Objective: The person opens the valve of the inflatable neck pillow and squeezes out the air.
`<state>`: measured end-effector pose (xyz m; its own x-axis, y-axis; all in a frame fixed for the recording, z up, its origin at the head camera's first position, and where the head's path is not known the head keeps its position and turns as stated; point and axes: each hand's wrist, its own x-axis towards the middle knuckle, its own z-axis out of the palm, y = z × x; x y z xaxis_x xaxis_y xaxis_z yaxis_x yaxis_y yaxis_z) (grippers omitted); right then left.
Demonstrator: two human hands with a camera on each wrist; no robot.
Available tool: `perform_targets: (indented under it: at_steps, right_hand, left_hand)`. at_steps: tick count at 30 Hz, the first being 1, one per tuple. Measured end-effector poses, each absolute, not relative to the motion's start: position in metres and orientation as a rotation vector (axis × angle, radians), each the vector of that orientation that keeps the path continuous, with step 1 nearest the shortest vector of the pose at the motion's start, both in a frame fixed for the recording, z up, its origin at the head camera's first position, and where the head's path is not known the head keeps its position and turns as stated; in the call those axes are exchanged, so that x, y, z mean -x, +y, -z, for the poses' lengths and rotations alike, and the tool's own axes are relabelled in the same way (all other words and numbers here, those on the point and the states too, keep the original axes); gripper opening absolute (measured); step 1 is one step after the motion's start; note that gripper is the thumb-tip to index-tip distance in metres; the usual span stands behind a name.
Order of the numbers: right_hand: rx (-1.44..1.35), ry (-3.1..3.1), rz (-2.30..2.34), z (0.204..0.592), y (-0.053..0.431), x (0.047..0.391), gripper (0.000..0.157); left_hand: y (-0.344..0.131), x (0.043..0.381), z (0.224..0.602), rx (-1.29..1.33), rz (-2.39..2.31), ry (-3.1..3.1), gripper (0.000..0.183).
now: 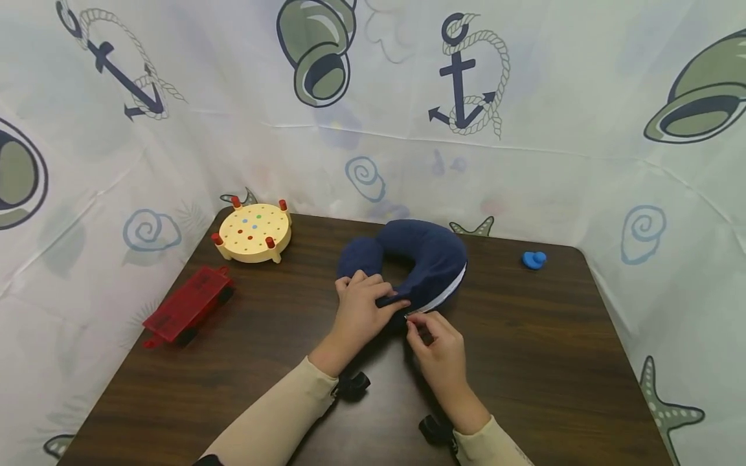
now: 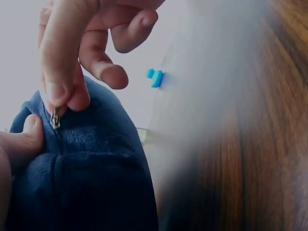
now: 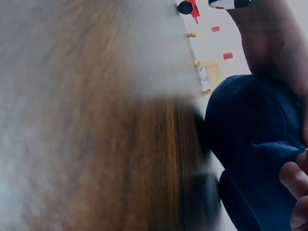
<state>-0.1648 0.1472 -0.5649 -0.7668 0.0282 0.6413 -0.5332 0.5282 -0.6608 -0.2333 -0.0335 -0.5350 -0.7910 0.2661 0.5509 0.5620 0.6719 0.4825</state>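
A navy blue U-shaped neck pillow (image 1: 428, 249) lies on the table, its opening turned toward the lower left. My left hand (image 1: 361, 314) grips its near end, fingers over the fabric and thumb pointing right along the seam. My right hand (image 1: 441, 349) pinches a small metal zipper pull (image 2: 55, 118) between thumb and index finger at that end. From there a white strip (image 1: 447, 290) runs along the pillow's outer right edge. Closed dark zipper teeth (image 2: 58, 168) show below the pull in the left wrist view. Most of the pull is hidden by fingers in the right wrist view.
On the left of the brown table (image 1: 542, 362) sits a red toy wagon (image 1: 189, 304) with black wheels. Behind it stands a round yellow pegged toy (image 1: 255, 232) with red-topped posts. A small blue rubber duck (image 1: 533, 260) is at the back right. Printed cloth surrounds the table.
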Motion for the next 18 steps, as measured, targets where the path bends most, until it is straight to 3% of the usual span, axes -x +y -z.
perform_targets:
  at_steps: [10,18]
  right_hand:
    - [-0.503,-2.193,-1.127,0.567,0.142,0.162,0.016]
    - [-0.621,-2.194,-1.112,0.561,0.140,0.161,0.019]
  left_hand:
    - [-0.028,0.224,0.531,0.634,0.900,-2.432,0.027]
    - [-0.026,0.219,0.525,0.603,0.854,-2.362,0.038]
